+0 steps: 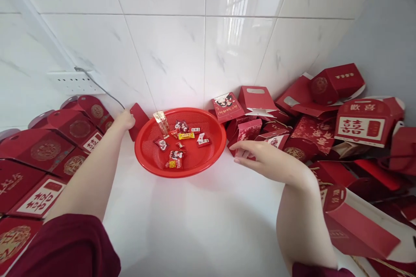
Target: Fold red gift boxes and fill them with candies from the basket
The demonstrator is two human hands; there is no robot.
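Observation:
My left hand [124, 121] is closed on the edge of a small red gift box [139, 120], which stands by the wall at the left side of a red plastic basket [180, 174]. Inside the basket lie several wrapped candies, among them a yellow one [186, 136], a red packet [175, 159] and a tall gold-wrapped piece [161, 123]. Just right of the basket, my right hand [260, 158] hangs low over the white surface with bent fingers apart. Nothing shows in it. Its fingertips are close to a red patterned box [248, 132]; whether they touch cannot be told.
Closed red boxes [45, 150] stand in rows on the left. A loose heap of red boxes [360, 125] fills the right side. A white tiled wall [165, 52] closes off the back. A grey cable [100, 88] runs from a socket strip [69, 82] behind my left hand.

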